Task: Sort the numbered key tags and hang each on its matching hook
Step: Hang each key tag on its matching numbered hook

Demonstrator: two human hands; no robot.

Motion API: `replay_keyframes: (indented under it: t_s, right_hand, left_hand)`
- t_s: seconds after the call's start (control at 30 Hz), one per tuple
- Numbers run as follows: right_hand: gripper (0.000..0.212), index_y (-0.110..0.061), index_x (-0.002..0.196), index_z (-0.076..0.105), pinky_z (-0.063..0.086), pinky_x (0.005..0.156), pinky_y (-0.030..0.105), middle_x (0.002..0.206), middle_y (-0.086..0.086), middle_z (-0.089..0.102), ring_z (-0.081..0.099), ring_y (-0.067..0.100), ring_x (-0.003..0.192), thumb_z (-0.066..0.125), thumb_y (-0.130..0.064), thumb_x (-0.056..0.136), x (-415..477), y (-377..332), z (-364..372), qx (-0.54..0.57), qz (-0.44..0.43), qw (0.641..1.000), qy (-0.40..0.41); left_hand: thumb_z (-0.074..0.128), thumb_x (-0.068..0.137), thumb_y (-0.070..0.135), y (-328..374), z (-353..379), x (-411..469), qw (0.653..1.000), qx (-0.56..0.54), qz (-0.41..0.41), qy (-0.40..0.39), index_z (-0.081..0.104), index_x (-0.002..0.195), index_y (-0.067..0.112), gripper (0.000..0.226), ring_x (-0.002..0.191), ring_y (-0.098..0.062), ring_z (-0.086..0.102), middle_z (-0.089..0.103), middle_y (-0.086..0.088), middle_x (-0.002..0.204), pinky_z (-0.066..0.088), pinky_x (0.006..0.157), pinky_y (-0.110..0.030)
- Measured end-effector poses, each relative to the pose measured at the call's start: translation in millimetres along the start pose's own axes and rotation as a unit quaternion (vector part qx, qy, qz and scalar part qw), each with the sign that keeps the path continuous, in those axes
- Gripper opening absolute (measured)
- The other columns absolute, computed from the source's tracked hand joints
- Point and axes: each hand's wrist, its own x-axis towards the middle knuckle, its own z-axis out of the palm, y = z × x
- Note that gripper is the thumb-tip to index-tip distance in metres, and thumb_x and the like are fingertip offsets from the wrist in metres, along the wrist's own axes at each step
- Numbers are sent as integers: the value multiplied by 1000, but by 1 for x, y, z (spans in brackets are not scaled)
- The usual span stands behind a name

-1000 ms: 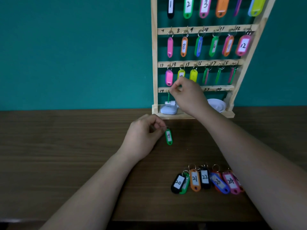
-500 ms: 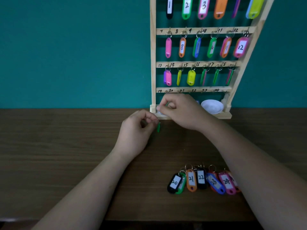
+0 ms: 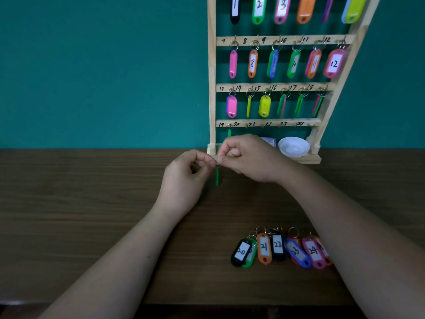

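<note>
Your left hand [image 3: 184,180] closes its grip on the ring of a slim green plastic key tag [image 3: 217,178], which hangs edge-on near the far edge of the dark wooden tabletop [image 3: 92,203]. Your right hand [image 3: 250,157] pinches the same ring. Loose numbered plastic key tags [image 3: 278,249] lie by the near edge.

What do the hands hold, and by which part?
The green key tag: left hand and right hand both pinch its metal ring, the tag hanging below.
</note>
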Motion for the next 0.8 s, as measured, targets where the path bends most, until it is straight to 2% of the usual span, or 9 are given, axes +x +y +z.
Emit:
replay_keyframes:
  t_s: [0.1,0.17,0.27,0.37,0.47,0.57,0.63,0.73,0.8]
  right_hand:
    - [11,-30,87,71,48,61,27,72,-11,72,64,3,64,70,-32,98,6,8,0,-18,36,996,85]
    - [12,-29,87,71,53,68,31,80,-10,75,69,5,73,68,-30,99,9,14,-1,-12,58,988,142]
    - [13,-27,88,70,61,80,40,92,-12,76,71,4,86,66,-26,101,13,21,-1,2,65,975,213]
    - [14,-26,89,67,60,73,43,86,-12,73,68,5,75,65,-25,102,19,22,1,-8,59,965,256]
    - [11,-19,94,68,56,68,41,84,-7,73,68,11,74,64,-22,103,26,19,5,-1,40,958,283]
    - [14,-17,92,65,38,57,31,64,-11,58,54,1,57,65,-22,105,30,19,7,-2,31,951,308]
    - [16,-18,90,63,33,55,29,58,-12,52,50,1,53,65,-24,105,32,19,7,-14,33,948,316]
    - [16,-19,91,64,35,53,29,61,-10,57,53,2,54,65,-26,105,33,18,6,-47,38,946,319]
    - [14,-18,93,66,43,55,32,68,-7,64,59,7,59,64,-26,105,32,19,5,-67,47,947,311]
  left_hand:
    - [70,96,19,1,-1,-1,1000,9,-18,-5,75,94,31,13,90,-1,67,73,14,89,51,81,-17]
    - [70,96,17,2,-1,-2,999,24,-21,-23,75,93,30,14,88,2,65,72,15,86,47,74,-8]
    - [71,96,16,2,0,-3,997,47,-22,-53,75,91,30,16,87,3,63,71,15,84,44,71,-6]
    - [71,95,18,3,1,-3,995,68,-14,-73,75,90,31,15,90,5,62,71,15,86,43,74,-4]
    - [72,95,22,2,2,-4,993,78,-11,-90,74,89,33,13,91,4,62,71,15,86,42,73,-4]
    - [73,94,26,0,3,-4,990,89,-11,-105,74,88,36,12,92,5,62,71,16,86,43,73,-4]
    - [74,94,28,-1,3,-4,990,95,-9,-108,74,88,36,11,92,7,61,70,16,84,42,73,-2]
    - [73,95,30,-2,2,-4,987,106,-7,-118,74,89,37,9,92,6,62,70,17,85,43,71,-4]
    - [73,95,29,-2,1,-4,986,109,-5,-130,74,90,38,10,92,7,62,70,17,85,42,71,-4]
